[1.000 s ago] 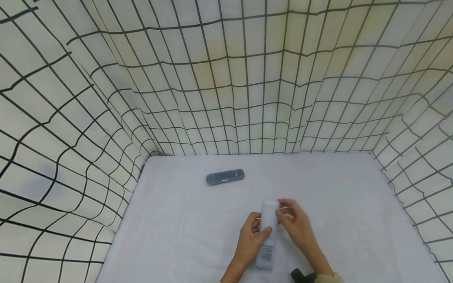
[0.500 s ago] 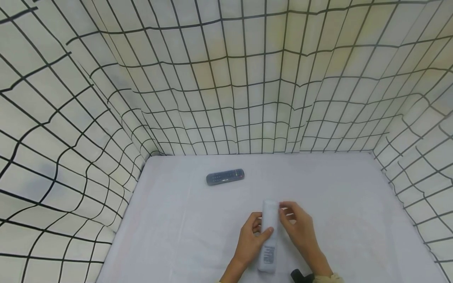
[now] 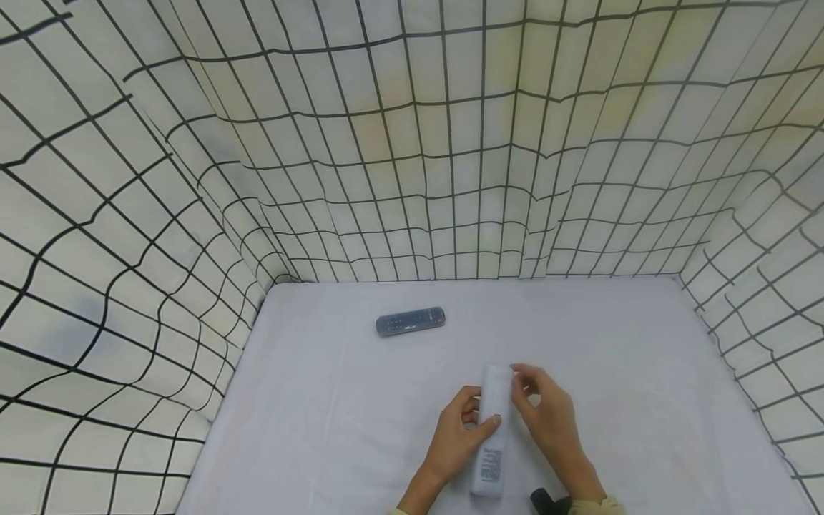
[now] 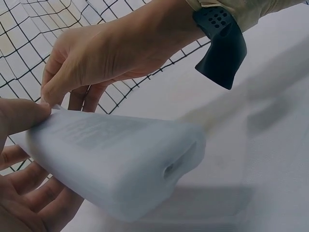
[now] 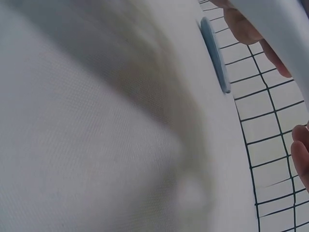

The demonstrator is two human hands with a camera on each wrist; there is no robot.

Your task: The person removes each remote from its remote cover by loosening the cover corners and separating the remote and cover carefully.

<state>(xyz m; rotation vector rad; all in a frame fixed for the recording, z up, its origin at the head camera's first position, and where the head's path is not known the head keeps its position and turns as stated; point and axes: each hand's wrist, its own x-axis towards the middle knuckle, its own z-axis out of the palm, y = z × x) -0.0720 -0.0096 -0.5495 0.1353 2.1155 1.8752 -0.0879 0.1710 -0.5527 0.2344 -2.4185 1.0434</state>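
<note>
A long, white, remote-shaped object (image 3: 494, 408) with rounded edges and a block of printed text stands out in the head view. In the left wrist view its near end shows a recessed slot with a small hole, and a thin film-like edge shows at its far end. My left hand (image 3: 455, 433) holds it from the left, thumb across the top face and fingers underneath. At the far right corner, my right hand (image 3: 550, 422) pinches the edge between thumb and index finger. The right wrist view catches only part of the white object (image 5: 277, 31) and some left fingers (image 5: 241, 26).
A dark remote control (image 3: 410, 322) lies on the white-covered table (image 3: 322, 400) beyond the hands. White walls with a black grid (image 3: 450, 164) enclose the back and both sides. A black strap piece (image 4: 222, 48) sits on the right wrist.
Both hands and the white object have shifted slightly right. The right fingertips left the object's edge, then came back to its far corner. The dark remote stays in place.
</note>
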